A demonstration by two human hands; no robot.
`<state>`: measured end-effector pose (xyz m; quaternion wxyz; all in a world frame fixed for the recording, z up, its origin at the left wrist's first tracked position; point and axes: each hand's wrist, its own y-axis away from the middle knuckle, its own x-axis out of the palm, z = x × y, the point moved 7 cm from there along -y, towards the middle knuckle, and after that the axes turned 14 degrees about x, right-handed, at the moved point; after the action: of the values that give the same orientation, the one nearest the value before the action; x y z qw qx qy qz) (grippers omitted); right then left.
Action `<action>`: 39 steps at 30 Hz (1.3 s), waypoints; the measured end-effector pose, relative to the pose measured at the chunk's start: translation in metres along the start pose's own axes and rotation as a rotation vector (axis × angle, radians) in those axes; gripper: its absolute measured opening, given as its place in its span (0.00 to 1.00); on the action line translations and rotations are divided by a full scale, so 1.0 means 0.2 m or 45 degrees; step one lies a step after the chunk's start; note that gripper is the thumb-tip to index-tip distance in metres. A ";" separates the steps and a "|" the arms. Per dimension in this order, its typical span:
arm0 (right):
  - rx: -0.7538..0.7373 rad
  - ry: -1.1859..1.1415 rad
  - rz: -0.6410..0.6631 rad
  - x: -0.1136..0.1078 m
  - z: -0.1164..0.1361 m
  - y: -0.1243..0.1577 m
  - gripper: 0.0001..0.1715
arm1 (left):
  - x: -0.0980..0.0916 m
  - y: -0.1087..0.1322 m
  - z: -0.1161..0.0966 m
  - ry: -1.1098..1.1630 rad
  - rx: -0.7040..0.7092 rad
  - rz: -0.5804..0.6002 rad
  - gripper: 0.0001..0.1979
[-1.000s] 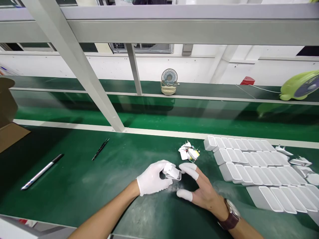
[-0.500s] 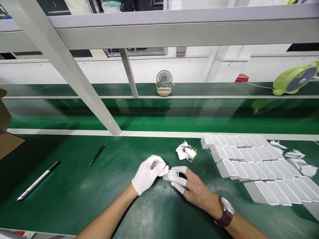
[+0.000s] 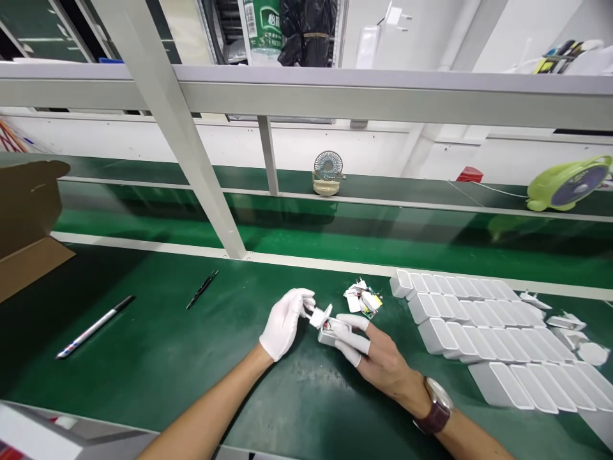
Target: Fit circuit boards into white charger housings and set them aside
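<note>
My right hand [image 3: 378, 351], with white finger cots, holds a small white charger housing [image 3: 327, 337] just above the green bench. Some inner parts show through the housing's open end, but I cannot make them out well. In a white glove, my left hand [image 3: 286, 322] pinches a white plug cover [image 3: 319, 317] by its pin side. That cover is tilted up at the housing's open end. Just beyond my hands lies a small pile of circuit boards and white plug parts [image 3: 363, 298].
Rows of white housings [image 3: 479, 338] stand on the right, with loose white plug pieces [image 3: 566, 321] beside them. A marker pen [image 3: 96, 327] and black tweezers [image 3: 202, 289] lie left. A cardboard box [image 3: 33, 217], slanted metal post [image 3: 191, 153] and small fan [image 3: 328, 172] stand farther off.
My left hand has drawn slightly back, and the plug cover now shows tilted up at the housing. My right hand keeps hold of the housing. The camera view has shifted and tilted up.
</note>
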<state>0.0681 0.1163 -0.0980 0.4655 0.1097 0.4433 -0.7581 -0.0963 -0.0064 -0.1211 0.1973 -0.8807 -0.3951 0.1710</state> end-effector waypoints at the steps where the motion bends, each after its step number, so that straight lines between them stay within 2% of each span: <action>1: -0.012 -0.017 -0.048 -0.03 0.02 -0.03 0.31 | -0.02 0.00 -0.01 -0.016 0.041 -0.039 0.21; 4: -0.047 -0.044 -0.135 -0.05 0.06 -0.07 0.32 | -0.06 0.00 -0.05 -0.043 0.117 -0.129 0.21; 6: -0.013 -0.043 -0.034 0.01 0.04 -0.07 0.30 | -0.08 0.01 -0.06 -0.029 0.127 -0.156 0.21; 8: 0.028 -0.024 0.154 0.11 0.01 -0.04 0.27 | -0.08 0.01 -0.07 -0.024 0.128 -0.153 0.20; 10: 0.064 0.004 0.280 0.19 -0.03 0.01 0.25 | -0.06 0.01 -0.07 -0.021 0.111 -0.114 0.20; 12: 0.093 0.019 0.296 0.22 -0.06 0.04 0.24 | -0.03 0.01 -0.06 -0.015 0.068 -0.046 0.19; 16: 0.107 0.035 0.271 0.23 -0.09 0.07 0.26 | 0.02 0.03 -0.02 -0.045 0.020 0.110 0.18; 20: 0.252 -0.074 0.238 0.21 -0.13 0.06 0.30 | 0.04 0.04 0.00 -0.111 0.039 0.185 0.18; 24: 0.216 -0.056 0.325 0.23 -0.10 0.04 0.27 | 0.05 0.05 0.02 -0.106 -0.030 0.237 0.18; 27: 0.261 -0.136 0.327 0.24 -0.10 0.03 0.23 | 0.07 0.04 0.03 -0.083 -0.077 0.281 0.20; 30: 0.474 -0.428 0.258 0.24 -0.15 0.02 0.21 | 0.06 0.03 0.01 -0.082 -0.012 0.246 0.22; 33: 0.889 -1.072 0.193 0.28 -0.24 0.04 0.25 | 0.05 0.02 -0.05 -0.199 0.166 0.178 0.31; 35: 1.128 -1.502 0.267 0.33 -0.25 0.07 0.25 | 0.07 0.04 -0.11 -0.339 0.338 0.202 0.44; 37: 1.262 -1.764 0.366 0.36 -0.22 0.08 0.22 | 0.11 0.07 -0.15 -0.461 0.468 0.251 0.55; 39: 1.328 -1.880 0.382 0.36 -0.20 0.09 0.19 | 0.13 0.10 -0.15 -0.528 0.483 0.279 0.55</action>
<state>0.0326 0.1001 -0.1736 0.6159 -0.1500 -0.3842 -0.6713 -0.0533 -0.0043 -0.1077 0.2536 -0.8119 -0.2905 0.4384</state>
